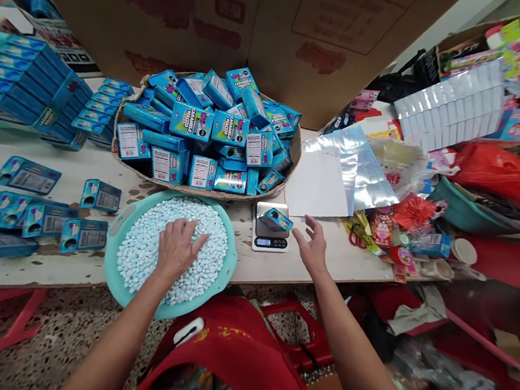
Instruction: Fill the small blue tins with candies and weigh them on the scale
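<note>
My left hand rests on pale blue and white candies that fill a turquoise plastic basin. Its thumb is spread from the fingers, and the fingertips touch the candies. To the right of the basin stands a small digital kitchen scale with a lit display. On its metal plate lies one blue candy box, tilted, with a dark round opening at its near end. Just right of the scale my right hand hovers with fingers apart, holding nothing and not touching the box.
Behind the basin a cut-down carton is heaped with blue candy boxes. More boxes lie and stand in stacks at the left. White paper, silvery sheets and a red bag lie to the right. A large cardboard box blocks the back.
</note>
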Available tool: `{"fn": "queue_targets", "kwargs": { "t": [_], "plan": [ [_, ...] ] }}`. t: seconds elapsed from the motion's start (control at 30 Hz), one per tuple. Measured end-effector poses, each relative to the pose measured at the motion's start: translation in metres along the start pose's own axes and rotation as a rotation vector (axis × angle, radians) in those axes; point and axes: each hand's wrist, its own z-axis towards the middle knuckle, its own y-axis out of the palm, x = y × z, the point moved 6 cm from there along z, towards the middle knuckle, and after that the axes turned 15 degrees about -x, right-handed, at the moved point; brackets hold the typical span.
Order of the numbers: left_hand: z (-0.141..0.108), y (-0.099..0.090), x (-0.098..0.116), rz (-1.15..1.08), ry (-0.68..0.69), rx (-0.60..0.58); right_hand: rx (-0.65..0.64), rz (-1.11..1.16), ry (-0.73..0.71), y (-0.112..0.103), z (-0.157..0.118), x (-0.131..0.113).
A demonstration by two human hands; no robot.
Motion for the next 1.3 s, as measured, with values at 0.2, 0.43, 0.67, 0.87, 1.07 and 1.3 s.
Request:
{"fn": "queue_targets", "kwargs": {
  "t": [0.2, 0.43, 0.67, 0.87, 1.07, 1.3],
  "plan": [
    [0.01, 0.0, -0.008, 0.001, -0.055, -0.014, 0.132, 0.127, 0.203, -0.017, -0.024, 0.034],
    [0.005, -0.022, -0.042, -1.247, -0.296, 0.199, 0.121, 0.153, 0.217, -0.014, -0.023, 0.04],
    [0.011, -0.023, -0.036, -2.073, -0.39, 0.2, 0.052, 0.229, 0.166, -0.001, -0.013, 0.029],
    [0.018, -0.006, -0.029, -2.281, -0.538, 0.057, -0.044, 0.116, 0.029, 0.025, 0.006, 0.008],
    [0.016, -0.02, -0.009, -2.293, -0.516, 0.011, -0.058, 0.146, -0.003, 0.049, 0.01, -0.049],
    [0.011, -0.086, 0.032, -2.103, -0.158, 0.274, -0.461, -0.008, -0.423, 0.116, -0.027, -0.173]
  ]
}}
